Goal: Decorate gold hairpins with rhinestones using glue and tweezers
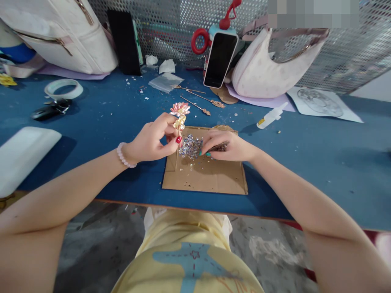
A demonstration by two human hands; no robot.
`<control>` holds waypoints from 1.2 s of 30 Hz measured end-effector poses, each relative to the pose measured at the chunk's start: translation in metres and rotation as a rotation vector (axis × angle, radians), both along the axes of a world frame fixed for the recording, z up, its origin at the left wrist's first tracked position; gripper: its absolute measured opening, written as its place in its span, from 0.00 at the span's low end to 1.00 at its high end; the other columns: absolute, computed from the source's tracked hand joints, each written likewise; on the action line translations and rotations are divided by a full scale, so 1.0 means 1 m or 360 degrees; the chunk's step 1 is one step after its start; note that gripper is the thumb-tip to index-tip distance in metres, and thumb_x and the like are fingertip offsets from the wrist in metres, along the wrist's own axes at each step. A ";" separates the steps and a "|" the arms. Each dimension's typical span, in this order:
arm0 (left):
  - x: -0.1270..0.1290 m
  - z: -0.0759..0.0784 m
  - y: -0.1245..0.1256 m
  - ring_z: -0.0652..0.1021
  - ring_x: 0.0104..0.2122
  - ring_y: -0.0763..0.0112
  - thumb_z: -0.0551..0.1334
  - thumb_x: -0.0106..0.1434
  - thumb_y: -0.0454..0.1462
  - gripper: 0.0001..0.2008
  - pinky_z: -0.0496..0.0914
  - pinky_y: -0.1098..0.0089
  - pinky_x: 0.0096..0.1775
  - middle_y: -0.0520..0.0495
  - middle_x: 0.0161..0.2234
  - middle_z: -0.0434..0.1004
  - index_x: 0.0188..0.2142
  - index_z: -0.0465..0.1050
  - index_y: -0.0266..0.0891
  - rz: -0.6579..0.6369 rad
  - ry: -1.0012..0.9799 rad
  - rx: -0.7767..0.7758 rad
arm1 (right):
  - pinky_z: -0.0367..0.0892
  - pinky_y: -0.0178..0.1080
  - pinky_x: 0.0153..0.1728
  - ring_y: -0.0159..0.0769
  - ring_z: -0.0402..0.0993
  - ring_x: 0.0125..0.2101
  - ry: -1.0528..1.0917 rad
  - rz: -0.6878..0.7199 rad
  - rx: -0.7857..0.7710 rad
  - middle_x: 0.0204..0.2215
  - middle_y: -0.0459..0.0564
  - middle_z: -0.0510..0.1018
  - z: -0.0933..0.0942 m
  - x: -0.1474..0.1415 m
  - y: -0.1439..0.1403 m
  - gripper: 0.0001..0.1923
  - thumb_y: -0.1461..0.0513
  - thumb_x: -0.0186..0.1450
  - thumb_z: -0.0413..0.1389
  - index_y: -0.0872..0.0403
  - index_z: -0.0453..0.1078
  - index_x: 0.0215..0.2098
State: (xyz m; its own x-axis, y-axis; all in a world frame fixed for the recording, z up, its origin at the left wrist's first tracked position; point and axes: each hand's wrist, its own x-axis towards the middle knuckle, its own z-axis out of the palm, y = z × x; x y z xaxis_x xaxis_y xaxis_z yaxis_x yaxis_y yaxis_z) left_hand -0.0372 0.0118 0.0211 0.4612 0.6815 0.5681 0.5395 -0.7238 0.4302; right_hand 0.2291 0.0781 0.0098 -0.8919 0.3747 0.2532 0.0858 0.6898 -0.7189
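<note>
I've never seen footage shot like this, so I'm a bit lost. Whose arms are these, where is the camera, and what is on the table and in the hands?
There is no machine: the camera sits on a person's head and looks down at their own two arms. The left hand pinches a hairpin with a pink flower upright. The right hand rests its fingers on a pile of small sparkly stones, which lies on a piece of cardboard. The blue table also carries more hairpins, a small glue bottle, a propped-up phone, a tape roll and bags at the back.
</note>
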 end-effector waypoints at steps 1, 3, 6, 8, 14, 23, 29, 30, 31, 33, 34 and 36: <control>0.000 0.000 0.000 0.75 0.21 0.75 0.56 0.63 0.36 0.03 0.69 0.74 0.24 0.53 0.23 0.79 0.32 0.65 0.41 0.0003 0.0005 0.0009 | 0.72 0.39 0.43 0.35 0.77 0.40 0.0010 0.0036 0.0012 0.38 0.49 0.81 0.000 0.000 0.000 0.13 0.69 0.61 0.56 0.50 0.80 0.38; 0.000 -0.001 0.000 0.75 0.21 0.76 0.55 0.63 0.36 0.03 0.69 0.75 0.24 0.55 0.23 0.78 0.33 0.65 0.41 0.0021 0.0020 0.0024 | 0.72 0.40 0.43 0.34 0.76 0.39 0.0027 0.0116 0.0056 0.36 0.50 0.81 0.001 0.000 0.001 0.13 0.69 0.62 0.56 0.51 0.81 0.38; 0.000 -0.003 0.000 0.75 0.22 0.78 0.53 0.63 0.36 0.03 0.68 0.77 0.24 0.56 0.22 0.77 0.34 0.65 0.40 0.0057 0.0050 0.0039 | 0.72 0.40 0.43 0.33 0.76 0.38 0.0018 0.0152 0.0125 0.35 0.51 0.81 0.001 0.000 0.001 0.13 0.69 0.62 0.56 0.53 0.81 0.39; 0.000 -0.004 -0.001 0.75 0.22 0.78 0.53 0.63 0.36 0.04 0.68 0.78 0.23 0.56 0.23 0.77 0.35 0.65 0.40 0.0074 0.0067 0.0044 | 0.72 0.39 0.43 0.34 0.76 0.38 -0.0004 0.0120 0.0147 0.36 0.51 0.81 0.001 -0.001 0.001 0.13 0.69 0.62 0.55 0.54 0.81 0.39; -0.002 -0.004 0.000 0.75 0.23 0.78 0.52 0.63 0.37 0.06 0.68 0.78 0.24 0.55 0.24 0.77 0.37 0.66 0.39 0.0114 0.0118 0.0032 | 0.72 0.41 0.44 0.35 0.75 0.39 -0.0005 0.0013 0.0213 0.35 0.51 0.82 0.000 0.000 0.001 0.14 0.69 0.61 0.54 0.54 0.81 0.39; 0.000 -0.004 -0.003 0.75 0.24 0.78 0.53 0.62 0.36 0.07 0.70 0.78 0.26 0.53 0.24 0.77 0.37 0.67 0.37 0.0142 0.0124 0.0049 | 0.72 0.42 0.43 0.36 0.75 0.39 0.0004 0.0005 0.0241 0.35 0.52 0.83 -0.003 0.001 0.005 0.12 0.66 0.67 0.55 0.53 0.81 0.42; -0.001 -0.004 -0.003 0.75 0.24 0.76 0.53 0.63 0.37 0.07 0.71 0.77 0.28 0.53 0.22 0.76 0.37 0.68 0.37 0.0130 0.0136 0.0062 | 0.71 0.46 0.47 0.38 0.75 0.43 -0.0022 -0.0135 0.0322 0.40 0.54 0.81 -0.005 0.004 0.009 0.11 0.64 0.68 0.56 0.51 0.81 0.43; -0.001 -0.004 -0.002 0.75 0.24 0.76 0.53 0.63 0.37 0.08 0.71 0.77 0.28 0.54 0.22 0.76 0.37 0.68 0.37 0.0127 0.0139 0.0063 | 0.71 0.47 0.49 0.38 0.75 0.45 -0.0017 -0.0163 0.0330 0.43 0.54 0.80 -0.005 0.004 0.009 0.11 0.63 0.68 0.56 0.51 0.81 0.42; -0.001 -0.004 -0.002 0.75 0.24 0.76 0.53 0.63 0.37 0.08 0.71 0.77 0.28 0.53 0.22 0.76 0.37 0.68 0.37 0.0125 0.0140 0.0063 | 0.70 0.47 0.51 0.39 0.75 0.47 -0.0007 -0.0184 0.0320 0.46 0.54 0.80 -0.005 0.004 0.009 0.11 0.63 0.68 0.56 0.51 0.81 0.42; -0.002 -0.004 -0.002 0.75 0.25 0.76 0.53 0.63 0.37 0.08 0.71 0.77 0.28 0.53 0.23 0.77 0.38 0.68 0.36 0.0126 0.0145 0.0060 | 0.70 0.47 0.53 0.40 0.75 0.50 0.0028 -0.0214 0.0249 0.47 0.54 0.80 -0.004 0.004 0.008 0.12 0.63 0.68 0.55 0.52 0.80 0.43; -0.002 -0.005 -0.002 0.75 0.25 0.76 0.53 0.63 0.37 0.08 0.71 0.76 0.28 0.53 0.23 0.77 0.38 0.68 0.36 0.0127 0.0146 0.0057 | 0.70 0.47 0.52 0.39 0.76 0.49 0.0039 -0.0239 0.0190 0.46 0.54 0.81 -0.004 0.003 0.006 0.12 0.64 0.67 0.54 0.52 0.80 0.43; -0.002 -0.005 -0.002 0.75 0.25 0.76 0.53 0.63 0.37 0.09 0.71 0.76 0.28 0.53 0.24 0.77 0.39 0.68 0.36 0.0128 0.0149 0.0052 | 0.72 0.45 0.49 0.38 0.78 0.46 0.0035 -0.0323 0.0053 0.43 0.53 0.82 -0.002 0.002 0.003 0.12 0.64 0.66 0.55 0.53 0.79 0.44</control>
State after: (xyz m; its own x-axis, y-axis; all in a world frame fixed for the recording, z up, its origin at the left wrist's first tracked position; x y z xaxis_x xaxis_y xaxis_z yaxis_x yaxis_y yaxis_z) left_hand -0.0393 0.0101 0.0159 0.4578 0.7005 0.5475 0.6333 -0.6891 0.3521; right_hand 0.2316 0.0809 0.0078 -0.7929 0.5374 0.2872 0.2099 0.6834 -0.6992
